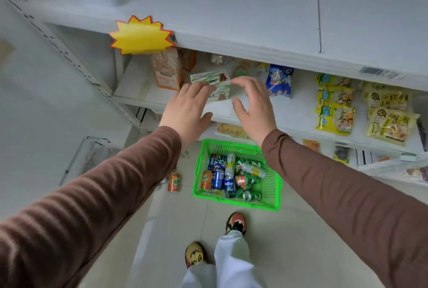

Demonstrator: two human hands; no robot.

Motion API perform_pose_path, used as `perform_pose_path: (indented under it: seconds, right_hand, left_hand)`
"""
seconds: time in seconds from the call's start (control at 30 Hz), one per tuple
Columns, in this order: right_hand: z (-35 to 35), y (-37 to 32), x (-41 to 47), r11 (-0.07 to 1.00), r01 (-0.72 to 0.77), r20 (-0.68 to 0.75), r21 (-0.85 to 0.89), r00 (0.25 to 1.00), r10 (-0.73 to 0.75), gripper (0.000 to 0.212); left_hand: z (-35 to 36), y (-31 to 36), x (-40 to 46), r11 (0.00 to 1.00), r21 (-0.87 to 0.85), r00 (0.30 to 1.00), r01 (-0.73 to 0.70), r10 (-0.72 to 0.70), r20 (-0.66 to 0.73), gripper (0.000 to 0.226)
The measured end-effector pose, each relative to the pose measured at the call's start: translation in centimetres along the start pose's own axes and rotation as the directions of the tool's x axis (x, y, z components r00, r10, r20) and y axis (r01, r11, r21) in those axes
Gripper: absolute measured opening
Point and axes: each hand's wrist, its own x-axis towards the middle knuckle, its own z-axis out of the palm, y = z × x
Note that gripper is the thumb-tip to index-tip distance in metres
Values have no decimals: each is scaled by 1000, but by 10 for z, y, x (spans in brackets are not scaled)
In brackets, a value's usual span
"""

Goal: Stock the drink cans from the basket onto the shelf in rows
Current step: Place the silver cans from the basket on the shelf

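So both sets of fingers are up at the middle shelf right now. The left hand's (187,107) fingers (199,88) lie flat and close together, tips touching the lower of two small green-and-white striped cardboard snack boxes (212,80), not wrapped around anything. The right hand's (253,108) fingers (240,81) are curled and spread fairly wide, thumb well apart from the rest, hovering just beside the right end of those boxes, nothing gripped that I can see. Both arms are in brown ribbed knit sleeves (97,195).

The boxes sit on the white metal shelf (298,111), with an orange-and-tan bread bag (168,70) just to their left and a blue-and-white snack packet (279,80) to their right. Further right there are yellow noodle packets (334,107) stacked in a column. A yellow starburst price tag (141,35) hangs off the edge of the shelf above.

The mixed blue, green, orange and yellow-silver drink cans (231,177) are all down on the floor, heaped in a bright green plastic mesh basket (271,185) well below the hands. One lone orange can (173,182) lies on the pale tiled floor (289,229) left of the basket. At the bottom are white trousers (231,257) and orange-and-yellow patterned sneakers (236,223).
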Motion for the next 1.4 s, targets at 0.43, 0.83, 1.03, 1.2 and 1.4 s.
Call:
perform_pose_path:
  seconds: [0.43,0.83,1.03,1.2,1.4]
  right_hand:
    - [134,191,-154,860,-477,425,-180,751,505,42]
    - [290,329,-243,594,-724,489,-351,399,776,43]
    - [358,373,-275,511,-774,458,-373,326,827,59]
    - [399,400,-282,445,-827,418,-343,290,861,68]
    - [433,419,-279,349,-904,378,-247,242,894,80]
  left_hand:
    - [237,1,-90,971,60,872,232,-235,430,64]
    - [448,-27,-127,954,69,783,292,-280,555,66]
    - [523,-48,-138,949,60,767,309,-286,575,66]
    - [568,-66,-141,951,57,760,304,-279,587,67]
    - [597,-84,-139,950,46,781,310,-282,557,65]
